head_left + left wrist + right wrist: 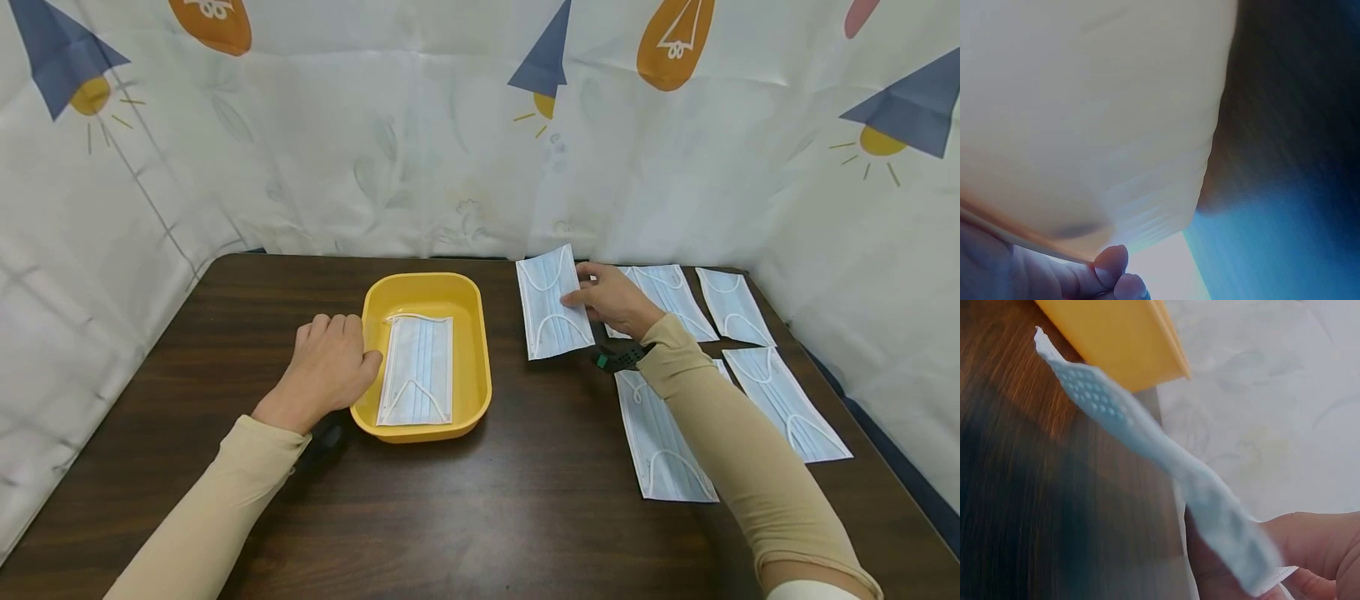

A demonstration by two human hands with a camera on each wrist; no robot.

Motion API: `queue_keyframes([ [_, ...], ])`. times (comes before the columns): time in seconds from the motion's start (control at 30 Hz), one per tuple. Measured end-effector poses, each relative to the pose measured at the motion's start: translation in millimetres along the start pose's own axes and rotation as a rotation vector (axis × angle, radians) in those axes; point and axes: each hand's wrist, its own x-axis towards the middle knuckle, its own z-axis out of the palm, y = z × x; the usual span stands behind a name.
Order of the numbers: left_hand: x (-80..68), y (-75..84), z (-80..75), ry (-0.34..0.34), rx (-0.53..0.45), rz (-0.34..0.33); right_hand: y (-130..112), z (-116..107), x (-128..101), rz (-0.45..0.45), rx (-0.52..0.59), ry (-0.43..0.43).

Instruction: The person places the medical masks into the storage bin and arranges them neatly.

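My left hand (326, 367) grips the left rim of a yellow plastic tray (472, 375); in the left wrist view its fingers (1111, 265) curl at the edge of the tray's wall (1116, 112). Inside the tray a light blue face mask (416, 375) lies flat with its ear loops on top. To the right of the tray, my right hand (617, 302) pinches another face mask (553, 300) by its right edge, above the table. The right wrist view shows this held mask (1147, 437) nearly edge-on, with the thumb (1310, 534) against it.
Several more face masks lie on the right of the dark wooden table (525, 517): one at the far corner (735, 308), one at the right edge (787, 408), one partly under the right forearm (663, 442). A printed white curtain (420, 150) hangs behind the table.
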Motion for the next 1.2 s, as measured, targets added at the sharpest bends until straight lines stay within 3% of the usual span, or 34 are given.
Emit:
queue_keyframes([
  [0.6,0.7,0.1,-1.3,0.004,-0.008,0.004,-20,11,-7,-0.046,0.086,-0.001],
  [0.97,-0.4,-0.3,-1.1,0.003,-0.010,0.001,-33,25,-19,-0.102,0.161,-0.030],
  [1.2,-1.0,-0.8,-1.1,-0.002,-0.004,0.000,-36,37,-24,-0.145,0.181,-0.092],
])
